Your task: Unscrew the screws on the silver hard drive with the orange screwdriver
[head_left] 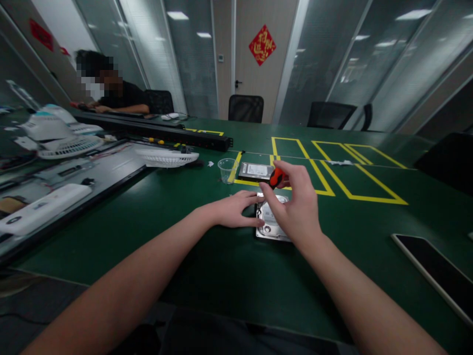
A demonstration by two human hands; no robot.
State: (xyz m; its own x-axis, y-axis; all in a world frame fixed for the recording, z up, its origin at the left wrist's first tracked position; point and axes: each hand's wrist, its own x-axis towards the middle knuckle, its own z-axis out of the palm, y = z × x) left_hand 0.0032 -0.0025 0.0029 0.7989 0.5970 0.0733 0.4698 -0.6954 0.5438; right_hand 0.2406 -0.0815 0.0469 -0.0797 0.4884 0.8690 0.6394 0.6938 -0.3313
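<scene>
We hold the screwdriver (276, 178) clamped in the fingers of our right hand (301, 202), above the hard drive (272, 230) just below frame centre; our left hand (236, 209), fingers apart, braces only its left edge; off-axis pressure could cause slipping or skidding.

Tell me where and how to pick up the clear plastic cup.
Best, I'd judge, to pinch the cup lightly by its side wall just below the rim, coming from the left: it stands upright, its round wall is reachable there, and the farther hard drive lies close on its right.
</scene>
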